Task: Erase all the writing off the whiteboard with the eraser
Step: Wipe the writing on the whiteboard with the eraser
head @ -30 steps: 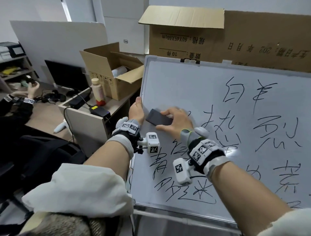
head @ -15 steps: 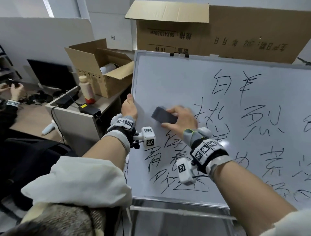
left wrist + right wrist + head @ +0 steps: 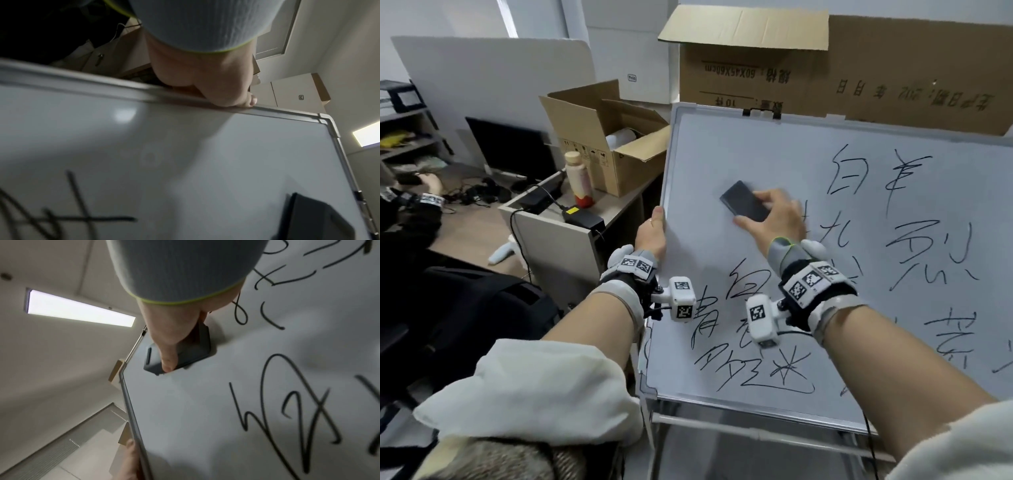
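Left hand on the board's edge

The hand (image 3: 205, 78) grips the whiteboard (image 3: 185, 154) frame near a corner; black writing (image 3: 72, 216) shows lower left, the dark eraser (image 3: 314, 219) lower right.

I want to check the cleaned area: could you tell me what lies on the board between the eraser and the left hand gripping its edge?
Only bare, wiped whiteboard lies between the eraser and the left hand; the head view shows it.

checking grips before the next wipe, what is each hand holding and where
Right hand grips the dark eraser by its long sides; left hand holds the whiteboard by its left frame edge.
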`<action>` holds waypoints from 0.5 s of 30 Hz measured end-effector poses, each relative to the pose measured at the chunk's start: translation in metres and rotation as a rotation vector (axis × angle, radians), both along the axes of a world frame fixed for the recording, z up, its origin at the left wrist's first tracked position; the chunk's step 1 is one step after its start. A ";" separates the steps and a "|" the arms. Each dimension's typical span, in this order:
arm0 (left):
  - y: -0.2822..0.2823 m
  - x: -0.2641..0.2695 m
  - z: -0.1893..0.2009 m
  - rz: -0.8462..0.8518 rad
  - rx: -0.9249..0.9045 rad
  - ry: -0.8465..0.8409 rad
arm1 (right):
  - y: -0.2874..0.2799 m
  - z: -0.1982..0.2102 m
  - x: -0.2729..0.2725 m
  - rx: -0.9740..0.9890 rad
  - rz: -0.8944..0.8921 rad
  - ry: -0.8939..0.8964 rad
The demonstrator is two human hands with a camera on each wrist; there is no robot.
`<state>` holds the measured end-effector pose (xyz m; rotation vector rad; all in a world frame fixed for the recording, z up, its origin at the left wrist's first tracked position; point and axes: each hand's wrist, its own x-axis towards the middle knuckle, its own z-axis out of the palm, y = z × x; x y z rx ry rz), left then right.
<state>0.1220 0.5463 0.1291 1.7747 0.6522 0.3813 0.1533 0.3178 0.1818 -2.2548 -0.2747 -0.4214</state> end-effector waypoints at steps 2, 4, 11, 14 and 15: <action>0.006 -0.009 -0.017 -0.040 -0.074 0.050 | 0.007 -0.002 -0.001 -0.002 0.018 -0.029; 0.011 -0.022 -0.035 -0.124 -0.067 0.096 | 0.024 -0.017 -0.011 -0.065 0.070 -0.025; 0.016 -0.051 -0.060 -0.210 -0.160 0.110 | 0.054 -0.070 -0.047 -0.184 0.200 -0.026; 0.013 -0.063 -0.067 -0.234 -0.088 0.181 | 0.053 -0.089 -0.067 -0.265 0.298 0.008; 0.013 -0.067 -0.071 -0.242 -0.063 0.199 | 0.050 -0.098 -0.073 -0.289 0.321 0.021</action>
